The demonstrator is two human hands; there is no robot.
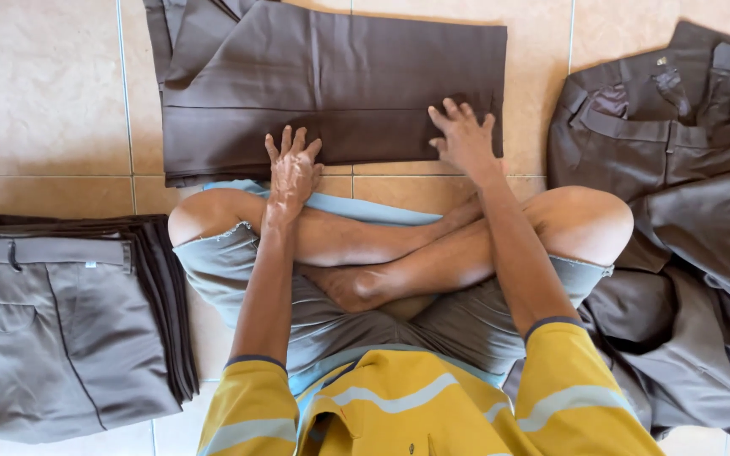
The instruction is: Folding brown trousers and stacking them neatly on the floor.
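Dark brown trousers (331,76) lie folded flat on the tiled floor in front of my crossed legs. My left hand (291,165) rests palm down on the near edge of the fabric, fingers spread. My right hand (465,135) presses flat on the trousers near their right end, fingers apart. Neither hand grips anything. My knees sit just below the trousers' near edge.
A neat stack of folded brown trousers (61,321) sits on the floor at my left. A loose heap of unfolded brown trousers (686,211) lies at my right. Beige floor tiles (35,93) show at the far left.
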